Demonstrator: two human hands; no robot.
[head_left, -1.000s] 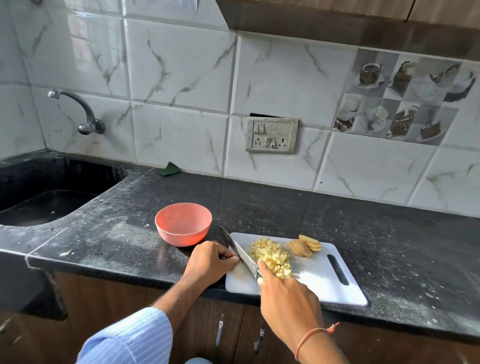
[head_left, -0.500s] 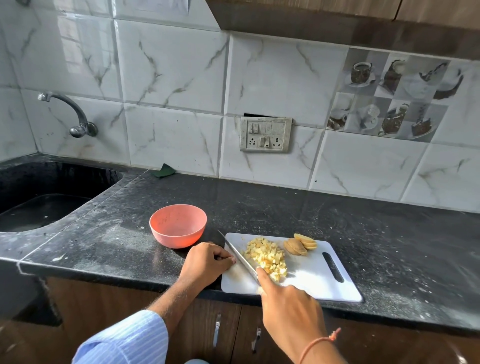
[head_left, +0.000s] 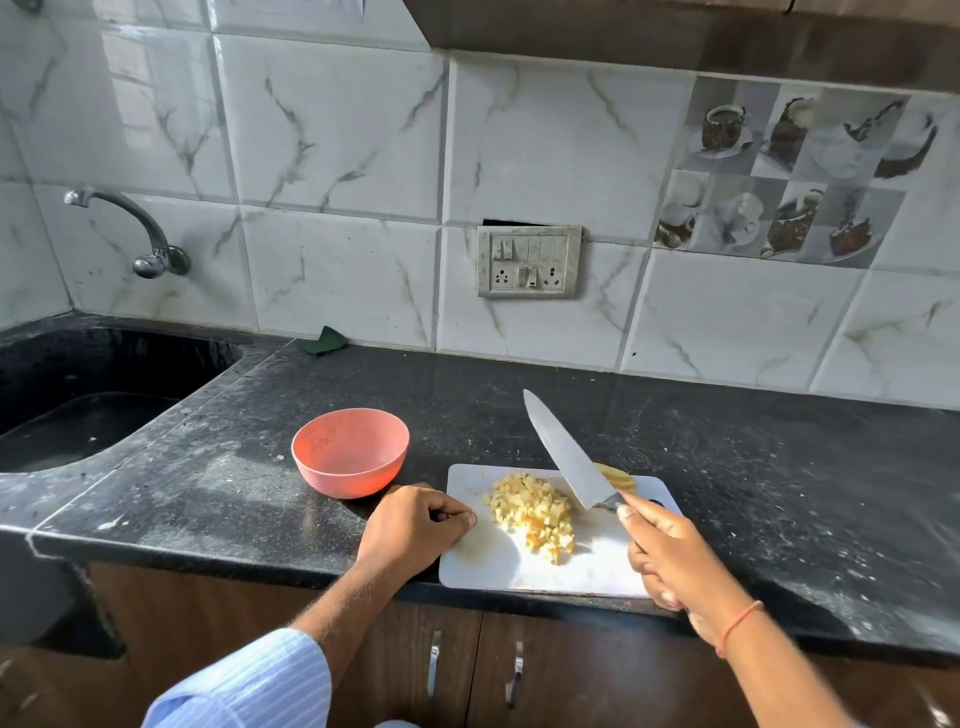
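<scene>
A white cutting board (head_left: 498, 569) lies at the front edge of the black counter. A heap of yellow diced pieces (head_left: 535, 512) sits on it, and a few uncut slices (head_left: 618, 475) lie at its far right, partly behind the blade. My right hand (head_left: 670, 553) grips the handle of a large knife (head_left: 569, 454), whose blade is lifted off the board and points up and away to the left. My left hand (head_left: 415, 527) rests curled at the board's left edge, fingertips on the board. An empty pink bowl (head_left: 350, 452) stands left of the board.
A dark sink (head_left: 78, 415) with a wall tap (head_left: 140, 234) lies at the far left. A green scrap (head_left: 326, 340) sits by the tiled wall. A switch plate (head_left: 529, 261) is on the wall. Cabinet doors with handles (head_left: 434, 662) are below the counter.
The knife has left the heap's left side, where its blade lay low on the board, and now rises on the right of the heap. My left hand stays put.
</scene>
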